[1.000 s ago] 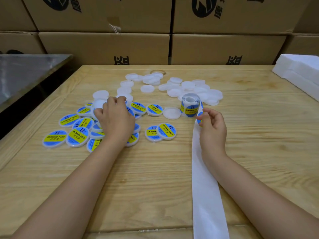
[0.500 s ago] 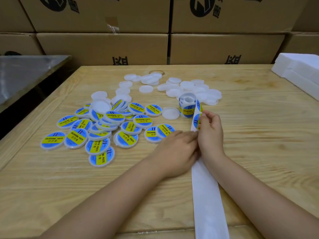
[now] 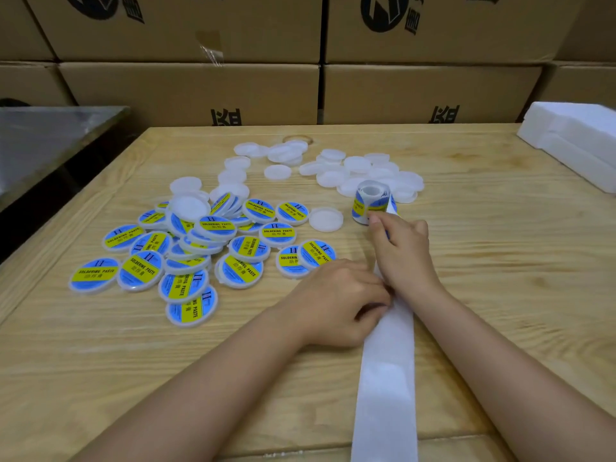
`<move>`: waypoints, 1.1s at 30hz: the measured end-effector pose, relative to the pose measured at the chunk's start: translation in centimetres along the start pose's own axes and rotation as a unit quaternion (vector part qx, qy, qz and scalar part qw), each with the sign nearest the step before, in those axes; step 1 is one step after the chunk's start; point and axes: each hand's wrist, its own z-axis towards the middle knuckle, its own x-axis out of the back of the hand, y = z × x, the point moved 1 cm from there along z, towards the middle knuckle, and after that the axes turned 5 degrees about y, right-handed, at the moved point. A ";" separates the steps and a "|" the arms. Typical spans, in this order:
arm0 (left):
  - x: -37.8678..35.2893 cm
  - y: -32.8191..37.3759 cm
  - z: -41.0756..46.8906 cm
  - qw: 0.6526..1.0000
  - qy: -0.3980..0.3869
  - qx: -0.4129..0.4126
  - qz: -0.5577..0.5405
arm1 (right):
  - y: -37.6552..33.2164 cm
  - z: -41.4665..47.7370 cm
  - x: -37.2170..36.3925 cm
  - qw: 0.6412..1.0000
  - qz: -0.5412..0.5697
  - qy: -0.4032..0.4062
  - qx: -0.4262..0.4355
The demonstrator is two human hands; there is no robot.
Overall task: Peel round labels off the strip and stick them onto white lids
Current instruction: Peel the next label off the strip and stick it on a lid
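Note:
A roll of blue-and-yellow round labels (image 3: 370,203) stands on the wooden table (image 3: 500,261). Its bare white backing strip (image 3: 386,378) runs toward me off the front edge. My right hand (image 3: 403,251) lies on the strip just below the roll, fingers closed on it. My left hand (image 3: 336,301) pinches the strip's left edge beside it; what its fingertips grip is hidden. Several plain white lids (image 3: 356,168) lie behind the roll, one lone white lid (image 3: 325,219) to its left. Several labelled lids (image 3: 186,251) are piled at the left.
Stacked cardboard boxes (image 3: 233,91) wall off the far side of the table. White foam blocks (image 3: 576,141) sit at the back right corner. A metal-topped surface (image 3: 46,138) stands to the left, with a dark gap between it and the table.
My left hand left the labelled pile, crossed to the strip and now pinches it beside my right hand. My right hand has slid up toward the roll.

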 end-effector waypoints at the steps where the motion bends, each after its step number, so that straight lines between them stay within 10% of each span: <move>1: 0.0 0.1 -0.1 1.000 0.002 -0.004 -0.003 | 0.1 0.0 -0.1 1.000 -0.011 0.006 0.016; 17: -0.8 -0.9 -0.1 0.996 0.028 0.075 -0.033 | 0.7 0.5 2.0 0.992 0.019 0.081 0.093; 33: -1.5 -1.7 0.0 0.983 -0.044 0.172 0.043 | 2.8 1.9 4.7 0.959 -0.112 -0.225 0.133</move>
